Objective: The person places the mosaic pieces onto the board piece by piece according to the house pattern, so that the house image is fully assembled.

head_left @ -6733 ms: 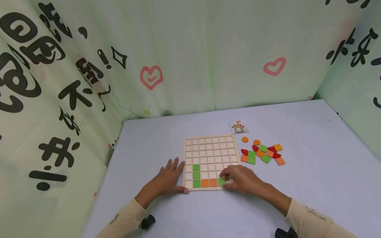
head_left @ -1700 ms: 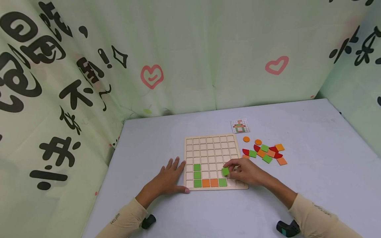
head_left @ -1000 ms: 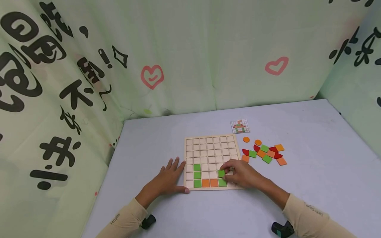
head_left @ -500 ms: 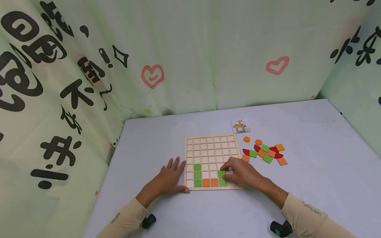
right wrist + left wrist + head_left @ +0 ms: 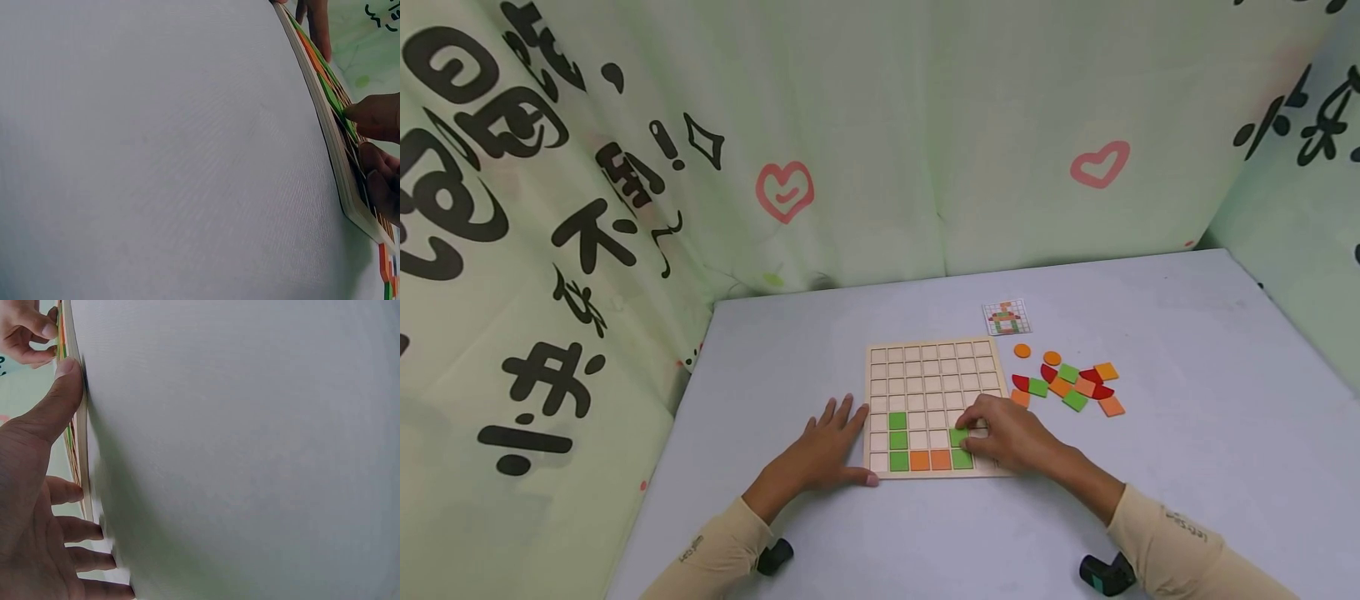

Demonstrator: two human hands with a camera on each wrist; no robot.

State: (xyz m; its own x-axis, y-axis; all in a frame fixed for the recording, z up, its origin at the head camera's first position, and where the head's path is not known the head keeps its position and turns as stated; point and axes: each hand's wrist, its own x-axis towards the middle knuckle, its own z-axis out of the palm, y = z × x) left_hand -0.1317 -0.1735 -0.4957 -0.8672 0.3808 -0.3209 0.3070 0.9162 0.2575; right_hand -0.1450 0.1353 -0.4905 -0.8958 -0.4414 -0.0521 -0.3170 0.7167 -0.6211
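A wooden grid board [image 5: 931,383] lies on the table. My left hand [image 5: 823,450] is spread flat at its left edge, the thumb by the near-left corner; in the left wrist view the thumb [image 5: 59,403] lies along the board's side. Between thumb and forefinger, my right hand [image 5: 1015,433] pinches a green square tile [image 5: 957,437], set in the cell directly above another green tile [image 5: 961,460] of the bottom row. Two orange tiles [image 5: 929,461] fill the cells to its left. A column of green tiles [image 5: 898,440] stands further left. My right hand covers the board's right-hand cells.
Right of the board lie loose pieces: green squares [image 5: 1075,401], orange squares [image 5: 1111,407], red rounded pieces [image 5: 1102,392] and two orange discs [image 5: 1022,351]. A small pattern card [image 5: 1007,317] lies beyond the board. Printed curtains [image 5: 925,150] hang behind the table.
My right hand had been at the bottom-row green tile. A green square from the pile has since come over in its fingers and gone down into the cell above. My left hand stays put.
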